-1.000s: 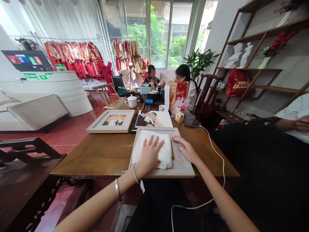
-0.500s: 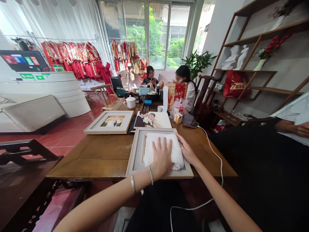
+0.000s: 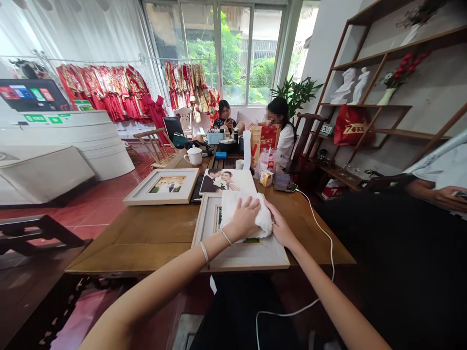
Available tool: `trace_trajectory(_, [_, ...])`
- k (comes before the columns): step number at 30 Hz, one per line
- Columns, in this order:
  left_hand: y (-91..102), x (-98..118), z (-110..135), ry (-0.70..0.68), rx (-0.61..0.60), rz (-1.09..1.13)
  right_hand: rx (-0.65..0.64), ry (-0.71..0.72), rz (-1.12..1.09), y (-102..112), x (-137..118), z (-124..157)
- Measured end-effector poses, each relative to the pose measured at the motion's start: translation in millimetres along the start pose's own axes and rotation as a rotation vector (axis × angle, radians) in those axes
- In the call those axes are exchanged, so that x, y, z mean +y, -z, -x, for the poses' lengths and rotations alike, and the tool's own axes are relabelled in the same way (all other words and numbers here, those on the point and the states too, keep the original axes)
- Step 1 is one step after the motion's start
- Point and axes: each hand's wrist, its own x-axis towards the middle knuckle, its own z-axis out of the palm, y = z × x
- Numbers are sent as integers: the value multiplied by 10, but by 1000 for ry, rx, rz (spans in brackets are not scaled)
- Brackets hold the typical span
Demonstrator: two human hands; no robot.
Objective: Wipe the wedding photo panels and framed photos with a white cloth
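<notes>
My left hand (image 3: pixel 246 218) lies on a folded white cloth (image 3: pixel 263 228), its fingers apart and pressing it down. Under the cloth is a picture frame (image 3: pixel 211 257) with a pale mount and light wooden edge. Only slivers of its picture show, at the cloth's left and lower edges. My right hand (image 3: pixel 280 227) grips the right side of this frame, close to the cloth; part of its fingers is hidden. Beyond the frame lies a wedding photo print (image 3: pixel 237 181). To the left, a second framed photo (image 3: pixel 164 186) lies flat on the wooden table (image 3: pixel 146 233).
A white lidded cup (image 3: pixel 193 155), a paper bag (image 3: pixel 264 138), a small box (image 3: pixel 266 178) and a phone (image 3: pixel 284 183) stand or lie farther back. The phone's white cable (image 3: pixel 326 233) runs over the table's right edge. Two people sit at the far end; another is at right.
My left hand and the cloth have slid toward the frame's far edge, uncovering more of its lower part. My right hand stays at the frame's right side.
</notes>
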Motion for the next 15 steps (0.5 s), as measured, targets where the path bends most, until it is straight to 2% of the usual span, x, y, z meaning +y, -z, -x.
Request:
trace_trajectory(6, [178, 37, 442, -184, -111, 223, 20, -32, -9, 3, -4, -4])
trace_trajectory(10, [333, 128, 836, -252, -168, 308, -42, 11, 127, 17, -99, -29])
trace_trajectory(12, [354, 215, 1012, -219, -172, 293, -66, 31, 246, 12, -151, -43])
trace_trajectory(15, [294, 336, 1146, -65, -130, 203, -95, 84, 363, -8, -189, -48])
